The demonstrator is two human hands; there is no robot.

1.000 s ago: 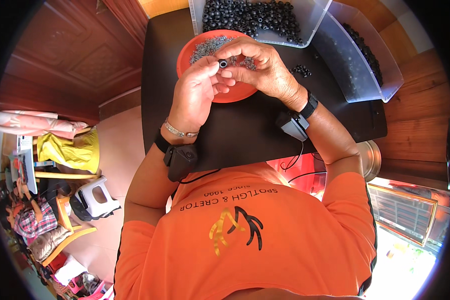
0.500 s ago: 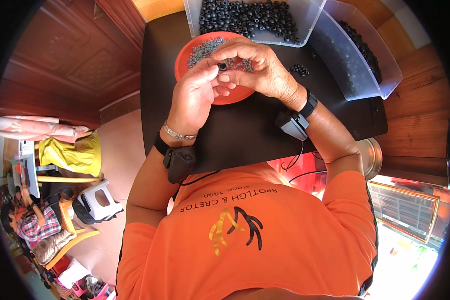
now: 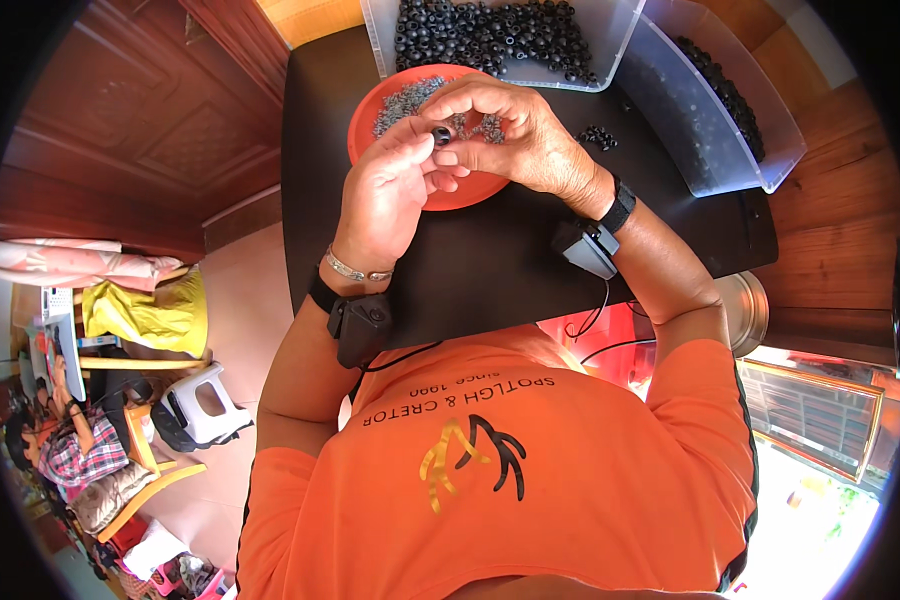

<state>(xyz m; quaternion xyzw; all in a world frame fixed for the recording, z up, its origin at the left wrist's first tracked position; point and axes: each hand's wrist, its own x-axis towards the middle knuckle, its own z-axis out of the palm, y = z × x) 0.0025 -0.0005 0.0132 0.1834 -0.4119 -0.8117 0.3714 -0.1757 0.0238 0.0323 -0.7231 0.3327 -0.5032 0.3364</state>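
Above orange bowl [image 3: 410, 150]: left hand [image 3: 390, 190] and right hand [image 3: 515, 135], fingers closed on small black ring [image 3: 440, 134]. Best kept over bowl, pinched steadily.

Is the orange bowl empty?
No, the orange bowl holds a heap of small grey bits, under the hands.

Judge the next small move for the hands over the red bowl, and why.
Probably seat the piece fully: both hands, left hand and right hand, pinch one small black ring between fingertips above the red bowl of small grey parts.
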